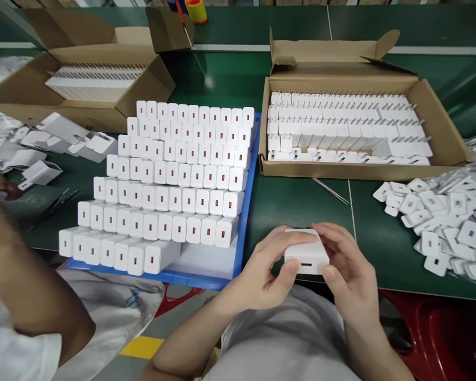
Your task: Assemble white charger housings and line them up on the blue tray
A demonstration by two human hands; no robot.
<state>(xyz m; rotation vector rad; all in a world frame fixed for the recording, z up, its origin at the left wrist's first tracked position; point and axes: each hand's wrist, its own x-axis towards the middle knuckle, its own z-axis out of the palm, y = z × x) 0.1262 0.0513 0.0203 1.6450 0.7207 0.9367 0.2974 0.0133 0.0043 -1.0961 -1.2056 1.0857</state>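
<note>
A white USB charger (307,254) is held level over the front edge of the green table, its slotted end turned toward me. My left hand (275,264) grips it from the left, thumb at the lower corner and fingers across the top. On the other side, my right hand (349,270) has its thumb and fingers against the charger's right edge. To the left, a blue tray (250,211) bears several rows of white chargers (182,201) with reddish ports facing front. A heap of white end covers (456,211) with slots lies to the right.
Behind my hands stands an open cardboard box (360,169) of chargers with pins up. Tweezers (330,190) lie before it. Another box (154,87) stands back left. A co-worker's arm (19,275) reaches in near loose white casings (43,172). A red stool (440,333) is at lower right.
</note>
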